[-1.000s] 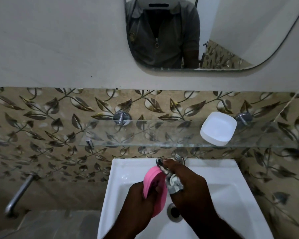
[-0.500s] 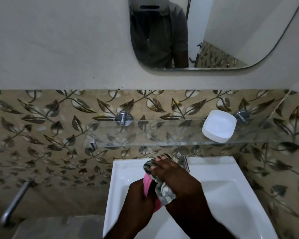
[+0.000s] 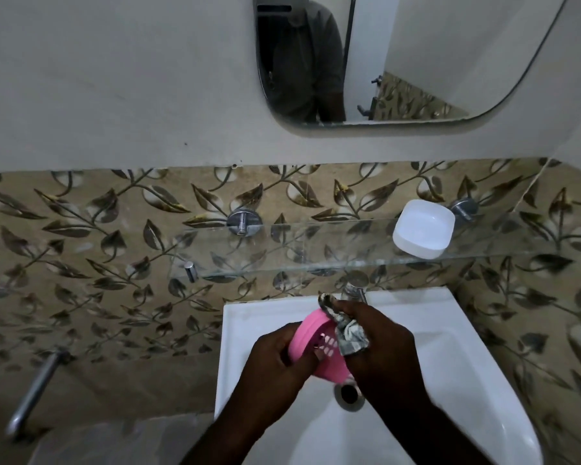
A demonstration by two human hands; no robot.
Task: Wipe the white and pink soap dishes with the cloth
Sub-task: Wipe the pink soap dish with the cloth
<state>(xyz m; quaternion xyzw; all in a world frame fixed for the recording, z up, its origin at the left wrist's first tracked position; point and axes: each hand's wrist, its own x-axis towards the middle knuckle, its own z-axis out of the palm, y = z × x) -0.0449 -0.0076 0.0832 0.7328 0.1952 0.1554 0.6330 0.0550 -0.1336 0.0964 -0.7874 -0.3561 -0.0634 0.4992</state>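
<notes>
I am looking down on a glossy white ceramic washbasin that fills the frame from 5 to 6 o'clock, with its round drain dark just below the hands. A chrome tap stands at the basin's back rim. The wall behind is faced with beige tiles printed with brown leaves and vines, under plain grey plaster. A clear glass shelf runs across from the centre towards 3 o'clock on round chrome brackets. A mirror with rounded corners hangs at 1 o'clock and reflects a person's torso in a dark shirt. At 8 o'clock a chrome pipe juts from the wall.

The white soap dish, smooth plastic in a rounded rectangle with its hollow up, sits on the shelf at 2 o'clock beside the right-hand bracket. The pink soap dish is an oval with a slotted grid in its floor. It is held tilted above the basin at 6 o'clock. My left hand grips its lower left edge with the fingers curled round the rim. My right hand is clenched round a bunched grey-and-white checked cloth, which lies against the dish's right side.
</notes>
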